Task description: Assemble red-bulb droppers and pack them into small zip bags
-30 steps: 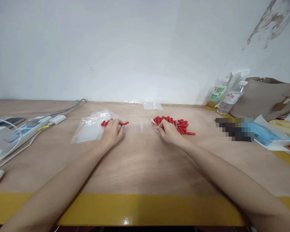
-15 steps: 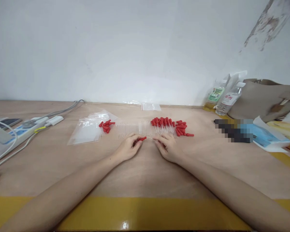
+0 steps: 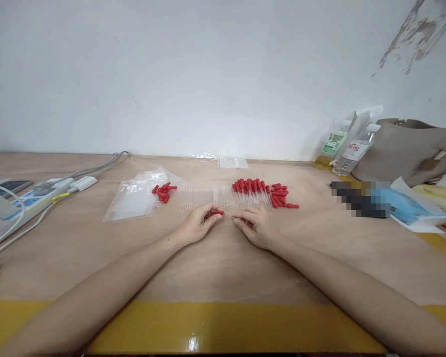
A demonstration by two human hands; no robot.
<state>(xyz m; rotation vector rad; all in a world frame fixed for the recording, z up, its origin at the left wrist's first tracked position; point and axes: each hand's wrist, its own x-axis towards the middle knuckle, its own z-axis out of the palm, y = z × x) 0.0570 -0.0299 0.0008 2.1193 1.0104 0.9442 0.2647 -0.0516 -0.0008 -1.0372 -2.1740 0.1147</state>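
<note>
My left hand (image 3: 199, 223) is closed on a red rubber dropper bulb (image 3: 218, 213), its narrow end pointing right. Between the fingertips of my right hand (image 3: 258, 227) is a thin clear glass dropper tube (image 3: 228, 214), whose left end meets the bulb's mouth; how far it goes in is too small to tell. Behind the hands lies a row of bare glass tubes (image 3: 196, 197). Right of it are several droppers with red bulbs fitted (image 3: 250, 186), and a pile of loose red bulbs (image 3: 279, 197). Another small heap of red bulbs (image 3: 164, 193) sits to the left.
Clear plastic bags (image 3: 132, 201) lie under the left heap. A power strip (image 3: 33, 203) with cables is at far left. Bottles (image 3: 353, 151), a beige bag (image 3: 405, 153) and a blue tissue pack (image 3: 412, 206) stand at right. Yellow tape (image 3: 215, 322) runs along the front edge.
The glass tube and the red bulb have come together, with my right hand moving slightly left. The camera view has shifted a little.
</note>
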